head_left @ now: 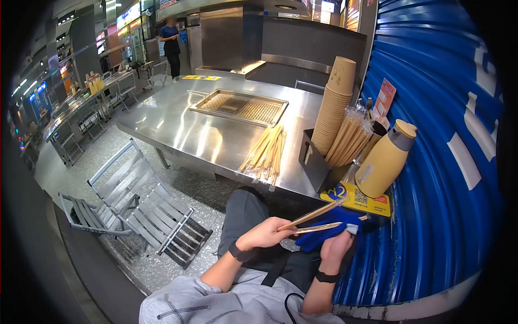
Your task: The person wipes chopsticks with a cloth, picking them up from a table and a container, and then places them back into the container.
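Observation:
My left hand is closed around wooden chopsticks in clear wrappers, which point right in front of my lap. My right hand grips a blue cloth with a pale patch at its edge. One of the sticks lies against this cloth, and its far end is partly covered. On the near edge of the steel table a loose pile of wrapped chopsticks is fanned out. More wrapped chopsticks stand upright in a dark holder beside a tall stack of paper cups.
A yellow jug stands by a yellow QR-code card at the table's right corner. A grill grate is set into the tabletop. Blue corrugated shutter lines my right. Folding chairs stand left; a person stands far behind.

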